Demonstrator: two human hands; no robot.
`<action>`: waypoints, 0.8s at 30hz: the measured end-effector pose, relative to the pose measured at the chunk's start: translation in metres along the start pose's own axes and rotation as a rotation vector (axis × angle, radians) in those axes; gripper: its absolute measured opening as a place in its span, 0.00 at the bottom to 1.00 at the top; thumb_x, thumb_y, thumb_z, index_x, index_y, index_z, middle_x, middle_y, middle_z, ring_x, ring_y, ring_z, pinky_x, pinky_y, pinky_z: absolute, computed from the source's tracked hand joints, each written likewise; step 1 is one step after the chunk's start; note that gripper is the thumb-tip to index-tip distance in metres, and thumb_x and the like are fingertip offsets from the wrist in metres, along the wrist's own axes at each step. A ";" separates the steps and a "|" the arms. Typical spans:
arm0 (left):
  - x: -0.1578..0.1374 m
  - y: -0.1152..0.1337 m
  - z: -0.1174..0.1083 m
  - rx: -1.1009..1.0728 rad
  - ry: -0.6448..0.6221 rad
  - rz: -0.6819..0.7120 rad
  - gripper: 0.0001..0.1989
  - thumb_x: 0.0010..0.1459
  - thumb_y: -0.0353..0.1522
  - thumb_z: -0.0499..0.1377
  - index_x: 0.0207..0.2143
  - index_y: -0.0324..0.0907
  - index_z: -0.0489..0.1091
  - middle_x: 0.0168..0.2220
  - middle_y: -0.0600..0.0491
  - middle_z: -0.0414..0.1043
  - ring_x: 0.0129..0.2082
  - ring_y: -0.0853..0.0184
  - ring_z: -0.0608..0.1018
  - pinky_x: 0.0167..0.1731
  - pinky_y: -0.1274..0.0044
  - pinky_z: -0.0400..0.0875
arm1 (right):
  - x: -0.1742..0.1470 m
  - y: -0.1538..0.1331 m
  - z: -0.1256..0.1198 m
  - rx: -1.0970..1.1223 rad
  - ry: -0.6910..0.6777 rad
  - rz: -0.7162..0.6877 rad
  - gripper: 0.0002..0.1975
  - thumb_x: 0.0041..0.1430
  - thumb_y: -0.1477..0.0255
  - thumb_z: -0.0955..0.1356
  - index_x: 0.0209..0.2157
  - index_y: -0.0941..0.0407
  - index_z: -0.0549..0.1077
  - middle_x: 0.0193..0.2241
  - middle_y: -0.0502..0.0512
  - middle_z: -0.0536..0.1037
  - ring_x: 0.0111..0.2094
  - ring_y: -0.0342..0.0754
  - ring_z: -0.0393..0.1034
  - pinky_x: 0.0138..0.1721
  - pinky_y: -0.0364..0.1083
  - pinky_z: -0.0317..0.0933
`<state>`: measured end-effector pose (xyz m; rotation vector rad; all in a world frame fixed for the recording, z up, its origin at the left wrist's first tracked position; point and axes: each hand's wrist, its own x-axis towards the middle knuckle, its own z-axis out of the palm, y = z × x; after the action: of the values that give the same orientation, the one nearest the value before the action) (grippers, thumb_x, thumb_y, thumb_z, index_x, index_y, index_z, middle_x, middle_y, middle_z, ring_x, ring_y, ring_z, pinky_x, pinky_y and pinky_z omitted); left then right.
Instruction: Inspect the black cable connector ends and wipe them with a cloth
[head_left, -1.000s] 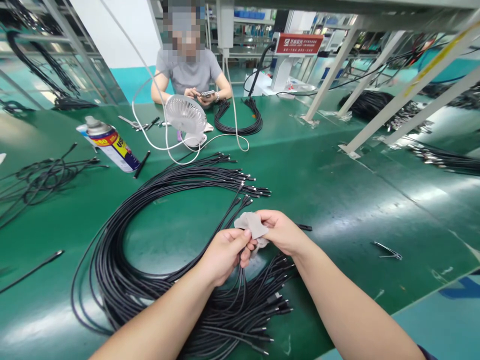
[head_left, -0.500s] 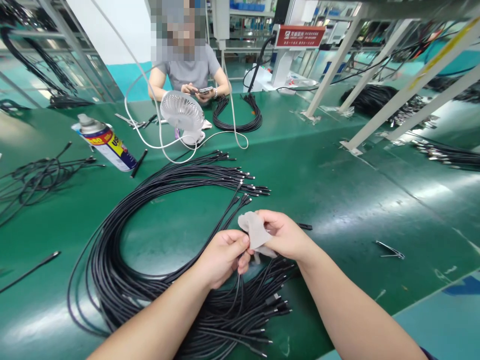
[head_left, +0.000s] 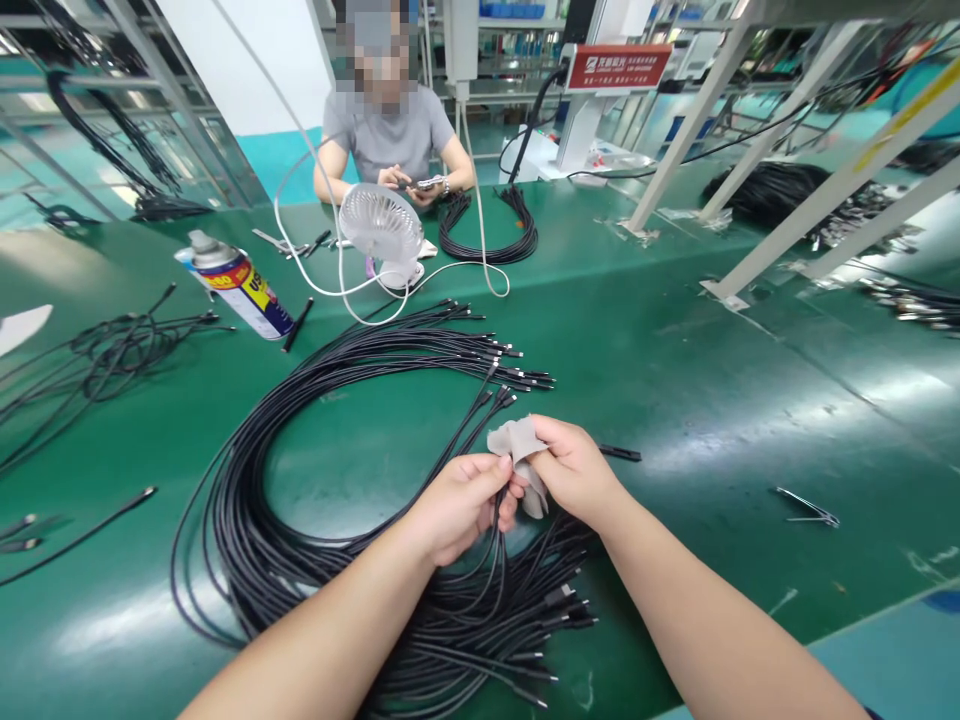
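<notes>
My left hand (head_left: pixel 474 503) is closed around black cables, whose lengths hang down below its fingers; the ends it pinches are hidden. In my right hand (head_left: pixel 574 468) is a light grey cloth (head_left: pixel 519 441), folded over at the fingertips and pressed close against my left fingers. Whether the cloth wraps a connector, I cannot tell. Beneath both hands lies a large curved bundle of black cables (head_left: pixel 244 470), its metal-tipped ends fanned out at the upper right and lower right.
A spray can (head_left: pixel 244 290) and a white fan (head_left: pixel 382 225) stand toward the far side. Opposite, a person (head_left: pixel 390 135) handles a phone. Small nippers (head_left: pixel 808 507) lie at the right, loose cables (head_left: pixel 112 355) at the left. Metal posts (head_left: pixel 739 245) rise from the green table (head_left: pixel 675 400).
The view has shifted slightly left, so everything sits further right. The cloth has changed its folds between my hands, and my grip on the cables stays.
</notes>
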<state>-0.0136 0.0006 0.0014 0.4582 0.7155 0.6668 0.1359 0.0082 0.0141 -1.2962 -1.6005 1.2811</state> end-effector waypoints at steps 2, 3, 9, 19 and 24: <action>0.000 0.000 -0.002 -0.034 -0.015 -0.005 0.19 0.44 0.42 0.69 0.25 0.33 0.72 0.21 0.54 0.66 0.15 0.77 0.63 0.16 0.82 0.59 | -0.001 -0.001 0.000 -0.091 0.046 -0.098 0.09 0.57 0.78 0.59 0.25 0.57 0.66 0.19 0.48 0.70 0.20 0.40 0.65 0.23 0.39 0.58; 0.000 0.000 -0.002 -0.051 -0.028 -0.012 0.19 0.45 0.42 0.69 0.26 0.33 0.73 0.23 0.53 0.67 0.16 0.78 0.63 0.16 0.82 0.58 | -0.002 0.000 0.000 -0.147 0.071 -0.161 0.10 0.56 0.79 0.59 0.24 0.57 0.65 0.19 0.48 0.69 0.20 0.40 0.64 0.23 0.39 0.57; 0.001 -0.002 -0.005 -0.124 -0.076 -0.094 0.17 0.47 0.39 0.69 0.30 0.32 0.75 0.26 0.51 0.67 0.16 0.80 0.62 0.15 0.84 0.54 | -0.002 0.016 -0.004 -0.545 0.213 -0.430 0.11 0.57 0.80 0.57 0.22 0.56 0.59 0.20 0.49 0.63 0.22 0.41 0.58 0.24 0.40 0.51; 0.003 0.002 -0.003 -0.093 0.045 -0.118 0.19 0.41 0.40 0.72 0.25 0.33 0.73 0.22 0.54 0.65 0.15 0.81 0.62 0.14 0.86 0.53 | 0.004 0.018 0.001 -0.719 0.330 -0.391 0.10 0.54 0.80 0.57 0.21 0.55 0.57 0.21 0.51 0.63 0.22 0.43 0.55 0.24 0.43 0.48; 0.004 0.000 -0.003 0.069 0.148 0.043 0.19 0.39 0.40 0.72 0.25 0.33 0.74 0.17 0.54 0.68 0.13 0.77 0.65 0.14 0.83 0.58 | 0.005 0.008 -0.012 -0.567 0.425 -0.267 0.11 0.60 0.76 0.56 0.24 0.56 0.61 0.21 0.51 0.65 0.24 0.43 0.60 0.26 0.41 0.54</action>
<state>-0.0132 0.0038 -0.0022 0.4923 0.8723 0.7238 0.1485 0.0159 0.0091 -1.4913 -1.7967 0.3553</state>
